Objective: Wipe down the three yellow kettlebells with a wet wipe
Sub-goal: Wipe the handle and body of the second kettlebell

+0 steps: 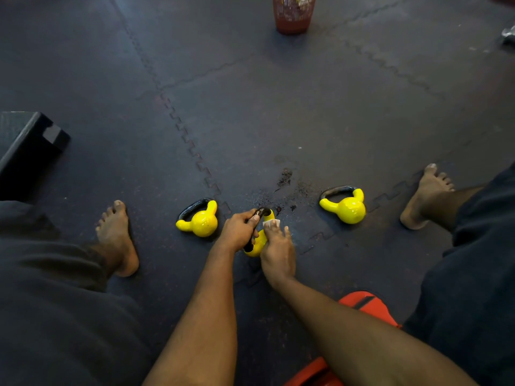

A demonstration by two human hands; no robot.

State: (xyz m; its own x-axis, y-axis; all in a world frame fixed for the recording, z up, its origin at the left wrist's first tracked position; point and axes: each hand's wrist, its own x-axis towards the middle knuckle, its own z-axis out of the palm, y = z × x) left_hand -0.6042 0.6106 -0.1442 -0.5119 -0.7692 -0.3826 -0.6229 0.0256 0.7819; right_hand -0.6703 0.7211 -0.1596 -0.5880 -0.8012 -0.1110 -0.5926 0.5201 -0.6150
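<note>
The middle kettlebell sits on the dark floor mat between the person's two forearms, tilted, and most of it is covered by the hands: only a strip of yellow body and one yellow horn show. The left hand grips its black handle, fingers curled round the bar and close together. The right hand lies over the yellow body with its fingers bent down onto the wet wipe, of which just a small white corner peeks out by the fingertips; the thumb is hidden, so whether it pinches the wipe cannot be told.

The left kettlebell and the right kettlebell stand free on either side, well apart from the hands, handles turned away. Dark wet specks mark the mat just beyond the middle one. Bare feet flank the row, the left foot and the right foot. An orange seat is partly hidden under the right arm. A black block is cut off at the left edge, a red mesh basket at the top
</note>
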